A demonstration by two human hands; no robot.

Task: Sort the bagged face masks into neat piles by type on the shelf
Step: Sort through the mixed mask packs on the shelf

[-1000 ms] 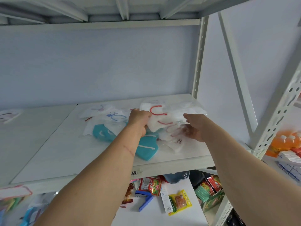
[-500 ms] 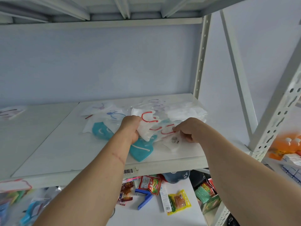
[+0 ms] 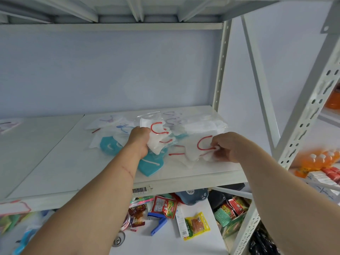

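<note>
1. The left hand (image 3: 139,142) is curled tight round a bagged white mask with red ear loops (image 3: 157,137), lifting its near end above the heap on the shelf (image 3: 55,162).
2. The right hand (image 3: 227,147) pinches the edge of a second red-looped white mask (image 3: 197,150) between thumb and fingertips; that bag lies on the shelf, just right of the first.
3. Under and beside the left wrist lie two teal masks (image 3: 150,165), one partly hidden by the forearm, the other (image 3: 108,146) further left.
4. Behind the hands sits a loose heap: white masks with blue loops (image 3: 123,127) and purple loops (image 3: 172,118), and a plain white bagged bundle (image 3: 202,126) at the right rear, all overlapping.
5. An upright post (image 3: 219,70) stands at the shelf's back right corner.
6. A barcode label (image 3: 139,190) is stuck on the shelf's front edge.
7. Below, the lower shelf holds snack packets (image 3: 196,225) and a blue tool (image 3: 158,224).
</note>
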